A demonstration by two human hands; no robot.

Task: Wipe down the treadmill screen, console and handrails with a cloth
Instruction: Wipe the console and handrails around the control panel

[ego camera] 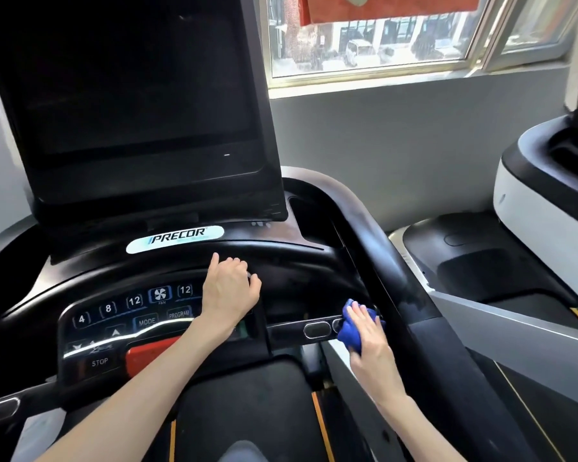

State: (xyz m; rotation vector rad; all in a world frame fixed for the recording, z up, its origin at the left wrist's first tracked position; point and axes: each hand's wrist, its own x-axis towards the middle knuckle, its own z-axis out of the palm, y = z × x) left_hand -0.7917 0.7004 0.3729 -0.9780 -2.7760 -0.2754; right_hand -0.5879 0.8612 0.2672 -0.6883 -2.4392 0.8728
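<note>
At the console of one treadmill, under its single dark screen, I count two bare hands and one blue cloth. Her left hand rests on the console's curved ridge, fingers curled over it, thumb splayed. Her right hand grips the bunched cloth, fingers nearly straight, pressing it against the crossbar beside the right handrail.

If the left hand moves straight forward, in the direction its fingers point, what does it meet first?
Most likely the black console ledge just beyond the curved bar that the left hand holds, right of the PRECOR badge. The screen base lies further up. Depth here is hard to judge.
</note>
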